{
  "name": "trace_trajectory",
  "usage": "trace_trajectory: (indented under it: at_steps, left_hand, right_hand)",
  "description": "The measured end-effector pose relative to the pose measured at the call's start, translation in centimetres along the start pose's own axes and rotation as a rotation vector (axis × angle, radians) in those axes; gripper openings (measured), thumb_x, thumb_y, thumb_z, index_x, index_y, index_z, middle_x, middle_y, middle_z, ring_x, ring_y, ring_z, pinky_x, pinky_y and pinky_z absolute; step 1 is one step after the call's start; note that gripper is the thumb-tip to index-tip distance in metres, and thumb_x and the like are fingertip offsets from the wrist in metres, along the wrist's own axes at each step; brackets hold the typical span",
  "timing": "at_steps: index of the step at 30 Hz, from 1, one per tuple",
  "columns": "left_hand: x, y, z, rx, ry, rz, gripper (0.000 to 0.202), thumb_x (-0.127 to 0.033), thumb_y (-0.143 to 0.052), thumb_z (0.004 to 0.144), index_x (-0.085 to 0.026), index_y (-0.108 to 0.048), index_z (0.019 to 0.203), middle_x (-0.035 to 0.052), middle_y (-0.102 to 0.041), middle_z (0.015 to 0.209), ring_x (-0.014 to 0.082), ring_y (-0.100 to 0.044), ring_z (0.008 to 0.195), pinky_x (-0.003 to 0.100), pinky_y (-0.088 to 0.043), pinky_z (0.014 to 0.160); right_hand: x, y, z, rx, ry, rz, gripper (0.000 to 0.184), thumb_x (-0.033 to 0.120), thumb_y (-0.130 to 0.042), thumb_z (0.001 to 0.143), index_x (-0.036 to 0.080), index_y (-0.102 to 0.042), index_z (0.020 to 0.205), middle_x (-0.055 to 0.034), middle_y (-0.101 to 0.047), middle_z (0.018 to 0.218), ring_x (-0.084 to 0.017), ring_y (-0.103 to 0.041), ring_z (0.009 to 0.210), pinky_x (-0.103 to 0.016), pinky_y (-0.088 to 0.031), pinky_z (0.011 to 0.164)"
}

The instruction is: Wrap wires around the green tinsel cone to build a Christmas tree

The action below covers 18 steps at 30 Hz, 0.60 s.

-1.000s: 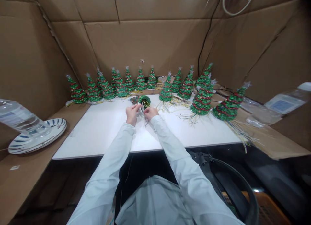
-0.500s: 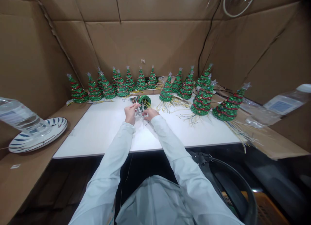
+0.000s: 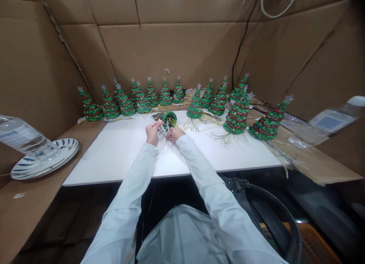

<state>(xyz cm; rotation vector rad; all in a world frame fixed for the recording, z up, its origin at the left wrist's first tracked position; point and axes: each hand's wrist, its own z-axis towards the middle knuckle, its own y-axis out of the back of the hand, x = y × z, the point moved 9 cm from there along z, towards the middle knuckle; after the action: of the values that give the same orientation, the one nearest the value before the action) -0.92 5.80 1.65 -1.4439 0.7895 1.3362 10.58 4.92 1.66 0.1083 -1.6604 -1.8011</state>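
A small green Christmas tree (image 3: 170, 115) lies on its side on the white board (image 3: 119, 153), its hollow base turned toward me. White and yellow wires (image 3: 171, 123) come out of that base. My left hand (image 3: 153, 132) is closed in a pinch on the wires just left of the opening. At the lower right of the base, my right hand (image 3: 173, 135) has its fingers closed on wire ends. The exact strands in each hand are too fine to make out.
Several finished-looking trees stand along the back, one tree (image 3: 195, 104) close behind the wires. More trees (image 3: 236, 117) with loose wires are at right. A water bottle (image 3: 23, 136) on plates (image 3: 68, 144) stands left; another bottle (image 3: 330, 121) tilts at right. Cardboard walls (image 3: 176, 47) surround the board.
My right hand has shifted slightly left and down along the wires. My left hand stays pinched in nearly the same place, and the lying tree has not visibly moved.
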Motion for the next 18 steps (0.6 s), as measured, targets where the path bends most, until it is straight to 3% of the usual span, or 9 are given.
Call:
trace_trajectory:
  at_steps: [4, 10, 14, 18]
  left_hand:
    - [0.2, 0.0, 0.2, 0.005, 0.004, 0.006, 0.03, -0.035, -0.072, 0.052, -0.012, -0.068, 0.071, 0.0078, -0.067, 0.073, 0.0141, -0.058, 0.071, 0.022, -0.038, 0.056]
    - [0.4, 0.0, 0.4, 0.007, 0.005, -0.003, 0.029, -0.031, -0.072, 0.053, -0.011, -0.068, 0.073, 0.0078, -0.067, 0.075, 0.014, -0.058, 0.073, 0.022, -0.039, 0.058]
    - [0.5, 0.2, 0.5, -0.001, -0.002, -0.004, 0.028, -0.031, -0.071, 0.054, -0.011, -0.069, 0.075, 0.0075, -0.068, 0.075, 0.0139, -0.059, 0.073, 0.022, -0.039, 0.058]
    - [1.1, 0.4, 1.0, -0.003, 0.032, -0.064, 0.029, -0.031, -0.071, 0.053, -0.012, -0.068, 0.075, 0.0065, -0.067, 0.075, 0.0126, -0.059, 0.072, 0.022, -0.039, 0.059]
  right_hand:
    - [-0.2, 0.9, -0.2, -0.084, 0.01, 0.127, 0.012, 0.016, -0.059, 0.074, 0.021, -0.068, 0.08, -0.0017, -0.056, 0.082, -0.013, -0.054, 0.079, -0.022, -0.041, 0.073]
    - [-1.3, 2.6, -0.6, -0.378, -0.015, 0.499, 0.012, 0.019, -0.05, 0.077, 0.018, -0.061, 0.083, -0.0004, -0.058, 0.082, -0.011, -0.053, 0.075, -0.023, -0.043, 0.073]
    - [-2.3, 2.4, -0.4, -0.396, -0.105, 0.609, 0.012, 0.02, -0.052, 0.075, 0.016, -0.061, 0.081, 0.0001, -0.059, 0.08, -0.01, -0.052, 0.066, -0.023, -0.045, 0.066]
    - [-3.8, 2.2, -0.5, -0.338, -0.214, 0.485, 0.011, 0.018, -0.054, 0.073, 0.015, -0.064, 0.077, -0.0012, -0.06, 0.08, -0.01, -0.053, 0.066, -0.023, -0.045, 0.067]
